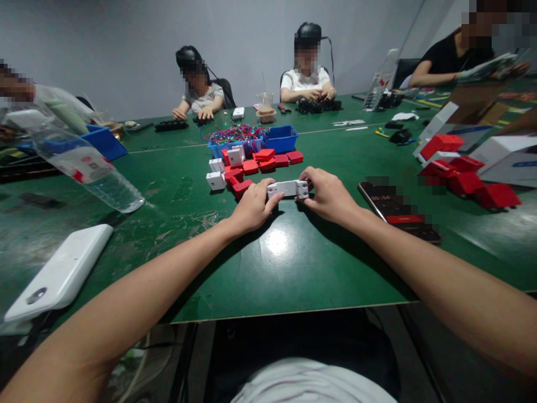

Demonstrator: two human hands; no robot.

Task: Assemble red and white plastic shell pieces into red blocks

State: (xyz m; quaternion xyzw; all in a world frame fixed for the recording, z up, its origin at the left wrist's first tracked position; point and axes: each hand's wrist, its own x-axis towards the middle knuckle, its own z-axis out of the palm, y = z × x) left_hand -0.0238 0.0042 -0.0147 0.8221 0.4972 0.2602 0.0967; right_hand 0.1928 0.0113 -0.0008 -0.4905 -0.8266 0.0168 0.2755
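Both my hands hold one long white plastic part just above the green table. My left hand is curled around its left end, thumb on top. My right hand grips its right end with fingers closed. Directly beyond the part lies a heap of red blocks mixed with a few white blocks. Behind the heap stand blue bins holding coloured wires.
A phone lies right of my right hand. More red blocks and white boxes sit at the right. A clear bottle and a white flat device lie at the left. Other people sit around the far table side.
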